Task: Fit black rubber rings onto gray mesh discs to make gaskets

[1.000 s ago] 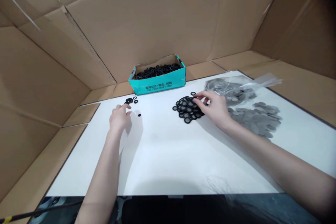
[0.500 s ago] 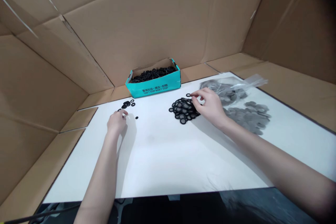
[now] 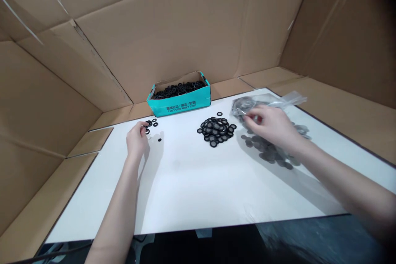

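Observation:
My left hand (image 3: 136, 140) rests on the white table top (image 3: 192, 185), fingers curled, its fingertips touching a small group of black rings (image 3: 151, 123). A single small black piece (image 3: 159, 140) lies just right of it. My right hand (image 3: 272, 126) hovers over a spread of flat grey discs (image 3: 269, 150), fingers bent and pinched; what they hold is too small to make out. A pile of black rings (image 3: 215, 129) sits between the two hands, with one loose ring (image 3: 219, 114) behind it.
A teal cardboard box (image 3: 181, 104) filled with black rings stands at the back of the table. A clear plastic bag (image 3: 266, 101) with more grey discs lies behind my right hand. Brown cardboard walls (image 3: 185, 29) enclose the table on three sides.
My right hand has left the black ring pile and moved right onto the grey discs. My left hand has shifted slightly toward the small group of rings.

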Demonstrator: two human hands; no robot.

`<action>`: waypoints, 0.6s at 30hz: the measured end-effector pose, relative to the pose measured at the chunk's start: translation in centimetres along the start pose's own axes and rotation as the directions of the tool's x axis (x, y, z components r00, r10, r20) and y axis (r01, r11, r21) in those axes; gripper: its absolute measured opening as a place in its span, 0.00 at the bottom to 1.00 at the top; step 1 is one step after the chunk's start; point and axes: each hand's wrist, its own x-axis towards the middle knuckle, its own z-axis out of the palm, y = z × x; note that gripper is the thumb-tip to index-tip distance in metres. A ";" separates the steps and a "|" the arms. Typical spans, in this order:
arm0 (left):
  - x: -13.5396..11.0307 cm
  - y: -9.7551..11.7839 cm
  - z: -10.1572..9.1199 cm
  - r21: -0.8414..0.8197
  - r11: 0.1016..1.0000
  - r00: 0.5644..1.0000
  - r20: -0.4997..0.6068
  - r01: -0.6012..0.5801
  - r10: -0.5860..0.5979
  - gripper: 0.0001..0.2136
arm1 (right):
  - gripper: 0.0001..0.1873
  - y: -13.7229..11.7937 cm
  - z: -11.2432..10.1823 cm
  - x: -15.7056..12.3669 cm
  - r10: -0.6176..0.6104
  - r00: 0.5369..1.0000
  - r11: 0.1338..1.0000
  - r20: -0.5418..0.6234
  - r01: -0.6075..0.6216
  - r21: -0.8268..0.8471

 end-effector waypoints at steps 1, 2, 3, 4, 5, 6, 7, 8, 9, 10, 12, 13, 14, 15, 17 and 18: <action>0.0 0.1 0.1 -0.026 1.000 1.000 -0.005 -0.015 0.015 0.16 | 0.10 0.8 -0.4 -0.3 0.036 0.999 0.998 0.028 -0.035 -0.044; -0.1 0.2 0.2 -0.049 0.998 1.000 -0.009 -0.027 0.027 0.16 | 0.10 1.6 -0.7 -0.6 0.068 0.996 0.994 0.054 -0.063 -0.092; -0.1 0.3 0.3 -0.068 0.997 0.999 -0.011 -0.036 0.035 0.16 | 0.10 2.3 -0.8 -0.9 0.104 0.992 0.986 0.068 -0.094 -0.138; -0.2 0.3 0.4 -0.084 0.996 0.999 -0.011 -0.043 0.042 0.15 | 0.10 2.9 -0.8 -1.1 0.132 0.987 0.977 0.088 -0.115 -0.178; -0.2 0.3 0.5 -0.098 0.994 0.999 -0.010 -0.049 0.048 0.15 | 0.09 3.3 -0.6 -1.3 0.145 0.983 0.970 0.111 -0.120 -0.209; -0.2 0.4 0.6 -0.109 0.993 0.999 -0.008 -0.055 0.054 0.15 | 0.09 3.6 -0.4 -1.5 0.153 0.980 0.964 0.129 -0.119 -0.236; -0.3 0.4 0.7 -0.119 0.991 0.998 -0.007 -0.060 0.060 0.15 | 0.09 3.8 -0.1 -1.6 0.149 0.978 0.961 0.146 -0.108 -0.256; -0.3 0.4 0.7 -0.127 0.990 0.998 -0.005 -0.065 0.065 0.15 | 0.09 3.9 0.1 -1.7 0.138 0.978 0.958 0.155 -0.093 -0.270; -0.3 0.4 0.8 -0.133 0.989 0.998 -0.003 -0.069 0.069 0.15 | 0.08 3.8 0.4 -1.8 0.128 0.980 0.956 0.155 -0.081 -0.281; -0.3 0.5 0.9 -0.138 0.988 0.997 -0.001 -0.072 0.072 0.15 | 0.08 3.8 0.7 -1.9 0.121 0.981 0.955 0.151 -0.073 -0.289; -0.4 0.6 0.9 -0.147 0.986 0.997 0.004 -0.076 0.078 0.14 | 0.07 3.6 1.0 -1.9 0.115 0.984 0.953 0.133 -0.071 -0.295; -0.4 0.6 1.0 -0.151 0.985 0.997 0.006 -0.078 0.079 0.14 | 0.07 3.6 1.1 -1.9 0.116 0.985 0.952 0.125 -0.075 -0.296; -0.4 0.7 1.0 -0.156 0.985 0.997 0.008 -0.079 0.081 0.14 | 0.07 3.6 1.2 -1.9 0.119 0.986 0.952 0.119 -0.080 -0.296; -0.4 0.7 1.0 -0.162 0.984 0.997 0.008 -0.080 0.083 0.14 | 0.08 3.6 1.2 -1.9 0.119 0.986 0.953 0.116 -0.081 -0.292; -0.5 0.8 1.0 -0.176 0.981 0.996 0.007 -0.085 0.087 0.14 | 0.09 3.7 1.1 -2.0 0.120 0.987 0.956 0.109 -0.086 -0.280; -0.5 0.9 1.0 -0.183 0.979 0.996 0.006 -0.088 0.091 0.14 | 0.09 3.8 1.0 -2.0 0.123 0.987 0.958 0.104 -0.091 -0.272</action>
